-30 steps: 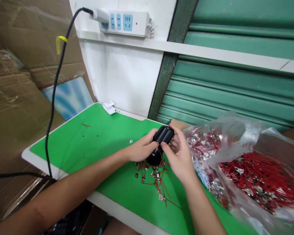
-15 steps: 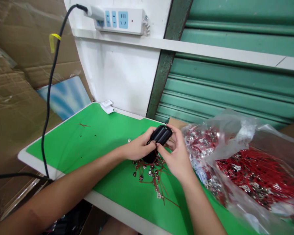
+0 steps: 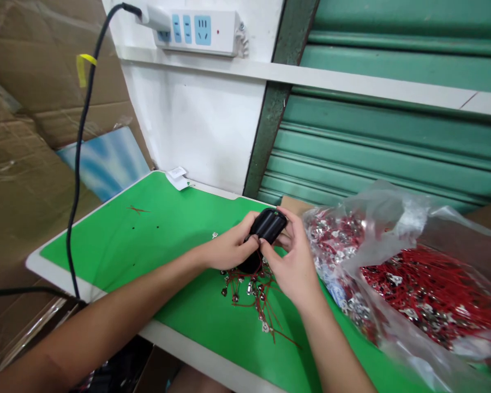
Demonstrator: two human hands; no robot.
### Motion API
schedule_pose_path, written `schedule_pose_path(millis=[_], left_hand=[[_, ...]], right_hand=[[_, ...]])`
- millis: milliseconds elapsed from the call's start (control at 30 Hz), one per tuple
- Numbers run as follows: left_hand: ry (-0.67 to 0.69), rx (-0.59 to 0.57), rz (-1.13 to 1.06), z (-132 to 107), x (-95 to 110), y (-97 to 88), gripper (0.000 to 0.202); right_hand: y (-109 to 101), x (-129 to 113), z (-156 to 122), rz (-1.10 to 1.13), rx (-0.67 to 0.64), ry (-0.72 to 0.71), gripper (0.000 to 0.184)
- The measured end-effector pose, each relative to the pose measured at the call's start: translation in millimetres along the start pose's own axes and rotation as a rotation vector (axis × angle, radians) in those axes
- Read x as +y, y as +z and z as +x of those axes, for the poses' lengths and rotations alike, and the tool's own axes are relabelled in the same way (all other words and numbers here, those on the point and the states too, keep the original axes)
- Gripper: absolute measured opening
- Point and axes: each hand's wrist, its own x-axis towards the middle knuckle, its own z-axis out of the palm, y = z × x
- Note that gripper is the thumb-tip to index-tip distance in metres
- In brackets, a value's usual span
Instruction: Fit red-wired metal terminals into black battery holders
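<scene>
Both hands meet over the middle of the green mat [image 3: 155, 234]. My left hand [image 3: 229, 248] grips the left side of a black ribbed plastic case [image 3: 267, 225], fingers curled round it. My right hand [image 3: 292, 262] holds the same case from the right, thumb pressed on its near end. Under the hands lies a small bunch of red wires with metal tabs [image 3: 256, 292]. A second dark piece shows just below the case, partly hidden by the hands.
A clear plastic bag [image 3: 413, 273] full of red wires with metal tabs fills the right side. A white power strip [image 3: 196, 30] hangs on the wall, its black cable [image 3: 79, 153] dropping at left. Cardboard [image 3: 20, 136] stands left; a green shutter [image 3: 393, 136] stands behind.
The hands keep hold of the black case in almost the same spot. The view has drifted slightly, so everything sits a little further left.
</scene>
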Motion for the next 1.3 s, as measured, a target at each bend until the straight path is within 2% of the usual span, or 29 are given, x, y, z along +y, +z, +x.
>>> schedule_pose_path(millis=[500, 600, 733, 800, 867, 967, 1067, 1300], left_hand=[[-0.015, 0.017, 0.041, 2.1, -3.1, 3.9, 0.039], [-0.092, 0.049, -0.112, 7.8, -10.1, 1.3, 0.042], [-0.176, 0.230, -0.422, 18.3, -18.7, -9.7, 0.043], [-0.229, 0.311, -0.550, 22.0, -19.1, -16.3, 0.046], [-0.253, 0.375, -0.635, 24.7, -16.9, -21.6, 0.043], [-0.259, 0.491, -0.687, 27.8, -12.5, -25.7, 0.034], [-0.296, 0.573, -0.665, 29.7, -11.3, -26.2, 0.027], [-0.275, 0.633, -0.569, 27.3, -19.9, -25.9, 0.026]], right_hand=[[1.9, 0.6, -0.9, -0.047, 0.028, 0.012, 0.061], [-0.8, 1.7, 1.4, -0.030, -0.020, 0.031, 0.066], [-6.9, 1.9, 7.8, 0.025, -0.027, 0.076, 0.087], [-10.5, 3.1, 10.8, -0.016, 0.030, 0.086, 0.080], [-14.2, 5.6, 12.4, -0.148, 0.057, 0.080, 0.062], [-19.0, 9.8, 11.9, -0.505, -0.069, 0.030, 0.031], [-20.3, 10.8, 9.6, -0.691, -0.183, 0.039, 0.028], [-11.4, 11.2, 4.5, -0.713, -0.403, -0.036, 0.023]])
